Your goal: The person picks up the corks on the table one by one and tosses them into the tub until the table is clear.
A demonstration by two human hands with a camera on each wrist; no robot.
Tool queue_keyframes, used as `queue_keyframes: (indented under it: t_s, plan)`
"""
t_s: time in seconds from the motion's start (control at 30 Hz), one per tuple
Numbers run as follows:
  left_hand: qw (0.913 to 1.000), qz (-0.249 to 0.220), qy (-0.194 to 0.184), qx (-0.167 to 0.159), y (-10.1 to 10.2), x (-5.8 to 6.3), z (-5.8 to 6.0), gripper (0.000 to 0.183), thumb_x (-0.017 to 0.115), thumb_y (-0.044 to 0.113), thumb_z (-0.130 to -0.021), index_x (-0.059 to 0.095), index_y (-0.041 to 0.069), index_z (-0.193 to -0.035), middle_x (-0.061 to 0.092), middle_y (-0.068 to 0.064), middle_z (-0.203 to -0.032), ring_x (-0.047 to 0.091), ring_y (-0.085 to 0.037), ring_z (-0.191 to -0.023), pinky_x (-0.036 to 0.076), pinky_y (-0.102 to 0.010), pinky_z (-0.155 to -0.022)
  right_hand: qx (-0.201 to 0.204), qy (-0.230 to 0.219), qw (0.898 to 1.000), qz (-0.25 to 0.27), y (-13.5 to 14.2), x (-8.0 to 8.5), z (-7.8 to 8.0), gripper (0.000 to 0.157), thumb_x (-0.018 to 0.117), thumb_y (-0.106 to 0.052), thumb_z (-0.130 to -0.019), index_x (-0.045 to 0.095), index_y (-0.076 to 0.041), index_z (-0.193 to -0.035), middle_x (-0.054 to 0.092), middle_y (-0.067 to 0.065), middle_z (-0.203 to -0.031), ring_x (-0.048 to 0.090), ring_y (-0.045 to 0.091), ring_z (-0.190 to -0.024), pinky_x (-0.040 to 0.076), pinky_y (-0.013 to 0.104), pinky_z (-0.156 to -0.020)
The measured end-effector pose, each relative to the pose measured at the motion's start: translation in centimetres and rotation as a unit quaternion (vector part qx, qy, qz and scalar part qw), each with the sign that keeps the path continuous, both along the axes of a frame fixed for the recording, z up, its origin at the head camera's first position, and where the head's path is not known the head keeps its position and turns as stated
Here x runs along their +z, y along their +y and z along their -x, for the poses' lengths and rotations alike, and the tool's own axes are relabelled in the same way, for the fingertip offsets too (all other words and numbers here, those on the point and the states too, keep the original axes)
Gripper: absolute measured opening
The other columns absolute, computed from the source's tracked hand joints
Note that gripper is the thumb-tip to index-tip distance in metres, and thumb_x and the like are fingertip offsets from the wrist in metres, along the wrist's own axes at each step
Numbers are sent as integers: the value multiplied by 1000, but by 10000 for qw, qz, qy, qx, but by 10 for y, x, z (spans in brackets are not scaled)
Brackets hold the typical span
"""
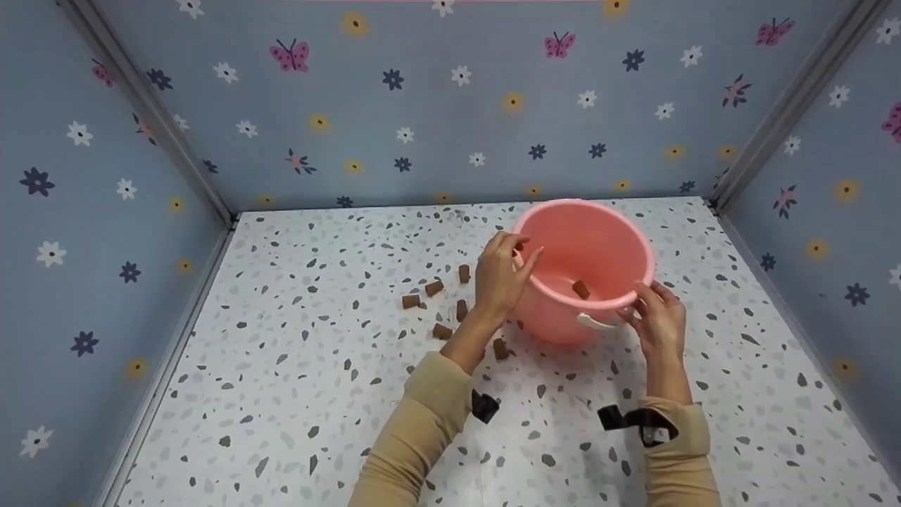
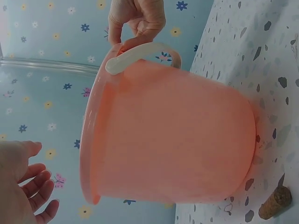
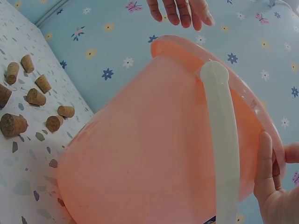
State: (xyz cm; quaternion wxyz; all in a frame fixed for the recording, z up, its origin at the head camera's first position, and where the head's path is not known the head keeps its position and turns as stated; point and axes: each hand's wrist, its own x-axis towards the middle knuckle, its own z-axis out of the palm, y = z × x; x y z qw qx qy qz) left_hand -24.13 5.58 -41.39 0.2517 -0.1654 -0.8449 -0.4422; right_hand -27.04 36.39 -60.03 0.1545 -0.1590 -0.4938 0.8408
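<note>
A pink bucket (image 1: 556,320) stands on the white speckled surface, its mouth facing up and its pale handle (image 1: 597,322) hanging at the near side. One brown cork (image 1: 581,289) lies inside on the bottom. My right hand (image 1: 662,320) pinches the rim at the right, its thumb on the outer wall in the right wrist view. At the left rim is my left hand (image 1: 501,278), fingers loosely bent; the left wrist view shows this hand (image 2: 23,182) apart from the bucket, holding nothing.
Several corks lie scattered left of the bucket, among them one cork (image 1: 410,301) farthest left and another cork (image 1: 500,348) close to the bucket's base. Blue flowered panels (image 1: 422,141) wall the surface at the back and both sides.
</note>
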Motion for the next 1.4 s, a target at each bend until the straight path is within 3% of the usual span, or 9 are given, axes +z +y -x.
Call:
queue_keyframes:
  t_s: [0.07, 0.1, 0.37, 0.5, 0.67, 0.8, 1.1, 1.13, 1.4]
  plan:
    - [10000, 13, -17, 56, -5, -3, -1, 27, 64, 26, -82, 64, 4, -97, 58, -5, -85, 54, -13, -76, 42, -19, -65, 11, -144, 9998, -122, -2, 4, -3, 55, 73, -23, -73, 50, -7, -120, 55, 14, -111, 60, 25, -89, 51, 39, -67]
    - [10000, 8, -18, 73, -8, -5, -1, 26, 64, 25, -82, 64, 3, -96, 58, -5, -84, 54, -13, -76, 42, -19, -64, 117, -178, 9998, 42, -9, 20, -13, 52, 71, -21, -76, 49, -6, -120, 55, 14, -110, 60, 24, -87, 51, 38, -67]
    - [9993, 34, -247, 287, -26, -20, -7, 25, 64, 25, -82, 64, 5, -97, 58, -5, -85, 52, -12, -74, 42, -22, -65, 172, -200, 9997, -15, -11, 23, -13, 50, 71, -20, -75, 50, -8, -119, 59, 12, -103, 62, 22, -82, 51, 36, -64]
    - [9990, 8, -314, 323, -33, -29, -12, 22, 64, 23, -82, 64, 5, -96, 58, -5, -83, 52, -12, -73, 43, -21, -63, 151, -372, 9989, 252, -34, 66, -33, 45, 70, -13, -76, 49, -3, -115, 58, 14, -98, 61, 22, -76, 51, 35, -58]
    - [9989, -63, -319, 347, -42, -40, -16, 22, 64, 21, -82, 64, 3, -95, 58, -6, -82, 54, -16, -71, 44, -21, -60, 218, -178, 9984, 498, -48, 91, -46, 39, 68, -5, -76, 50, 1, -110, 57, 16, -92, 60, 23, -72, 51, 34, -55]
    - [9987, -83, -352, 368, -48, -49, -19, 20, 64, 20, -82, 64, 3, -93, 57, -6, -79, 55, -18, -70, 43, -23, -60, 140, -162, 9991, 369, -41, 78, -40, 40, 68, -8, -77, 51, 2, -112, 58, 17, -92, 61, 24, -72, 51, 36, -54]
    - [9975, -351, -449, 422, -58, -68, -26, 17, 65, 16, -81, 64, 2, -92, 56, -5, -76, 54, -18, -65, 43, -23, -57, 93, -396, 9991, -133, -13, 25, -15, 54, 74, -24, -72, 51, -10, -118, 59, 10, -105, 61, 20, -83, 51, 36, -65]
    - [9973, -405, -465, 402, -59, -70, -27, 17, 65, 15, -81, 64, 2, -92, 56, -6, -76, 54, -19, -65, 43, -23, -57, 148, -419, 9990, -29, -13, 27, -16, 51, 72, -21, -74, 50, -10, -119, 58, 9, -105, 61, 21, -84, 51, 36, -65]
    - [9952, -749, -582, 240, -68, -90, -34, 16, 68, 7, -77, 63, -1, -90, 55, -7, -73, 54, -19, -64, 46, -31, -57, -104, -29, 9998, -190, -2, -2, -1, 55, 73, -22, -73, 49, -7, -120, 57, 15, -108, 61, 25, -83, 52, 37, -60]
